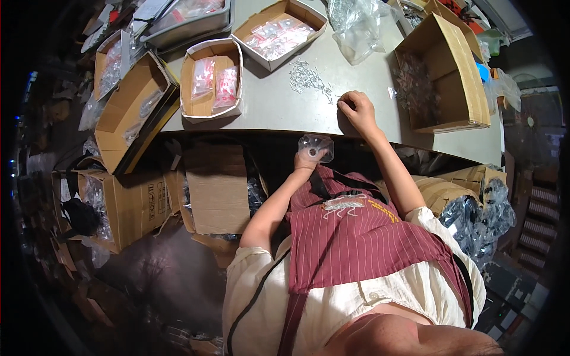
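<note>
My left hand is closed around a small clear plastic bag, just off the near edge of the table. A small round ring-like part shows in or behind the clear plastic. At the table's front, my right hand rests with thumb and fingers curled together. What it pinches, if anything, is too small to make out. Just beyond its fingertips a loose pile of small silver screws or nails is spread on the grey table.
Left of the pile stand two open cardboard trays with small filled bags. A tall open carton with many small parts is at right. Clear plastic bags lie at the back. More cartons stand below the table.
</note>
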### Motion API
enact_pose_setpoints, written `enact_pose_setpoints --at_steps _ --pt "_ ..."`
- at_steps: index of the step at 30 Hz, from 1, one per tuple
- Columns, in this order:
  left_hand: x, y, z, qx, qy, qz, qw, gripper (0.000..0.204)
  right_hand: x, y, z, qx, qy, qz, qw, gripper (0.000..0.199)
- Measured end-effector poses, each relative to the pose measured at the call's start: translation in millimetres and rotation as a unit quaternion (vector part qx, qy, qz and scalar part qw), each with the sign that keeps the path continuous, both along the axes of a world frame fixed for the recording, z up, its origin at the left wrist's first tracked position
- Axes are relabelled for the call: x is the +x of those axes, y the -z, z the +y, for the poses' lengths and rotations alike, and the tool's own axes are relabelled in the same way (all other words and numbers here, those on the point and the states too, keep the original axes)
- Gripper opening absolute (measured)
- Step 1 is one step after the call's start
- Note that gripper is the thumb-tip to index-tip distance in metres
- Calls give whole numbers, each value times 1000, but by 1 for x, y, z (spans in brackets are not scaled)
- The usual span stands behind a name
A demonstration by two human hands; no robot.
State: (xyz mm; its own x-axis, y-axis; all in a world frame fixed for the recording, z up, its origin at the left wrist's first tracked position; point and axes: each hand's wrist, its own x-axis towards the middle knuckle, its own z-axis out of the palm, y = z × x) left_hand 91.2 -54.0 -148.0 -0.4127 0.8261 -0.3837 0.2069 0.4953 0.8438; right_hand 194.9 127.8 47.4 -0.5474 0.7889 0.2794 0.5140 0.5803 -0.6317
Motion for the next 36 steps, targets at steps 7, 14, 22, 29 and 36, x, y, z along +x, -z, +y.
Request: enact_pose_setpoints --at_steps 7,14,22,29,36 --pt "-1 11 2 -13 12 9 1000 53 -12 0 13 -158 62 36 985 17" --pt "0 -10 2 19 4 9 1000 54 -3 -2 24 -98 -1 -41 994 16" --pt "0 -9 1 72 -1 47 996 54 15 2 19 -235 -32 127 963 26" --pt "0 27 1 20 0 12 1000 54 14 -13 -1 -89 -74 49 992 31" --pt "1 23 3 12 3 1 1000 53 19 -2 -4 13 -88 53 995 27"
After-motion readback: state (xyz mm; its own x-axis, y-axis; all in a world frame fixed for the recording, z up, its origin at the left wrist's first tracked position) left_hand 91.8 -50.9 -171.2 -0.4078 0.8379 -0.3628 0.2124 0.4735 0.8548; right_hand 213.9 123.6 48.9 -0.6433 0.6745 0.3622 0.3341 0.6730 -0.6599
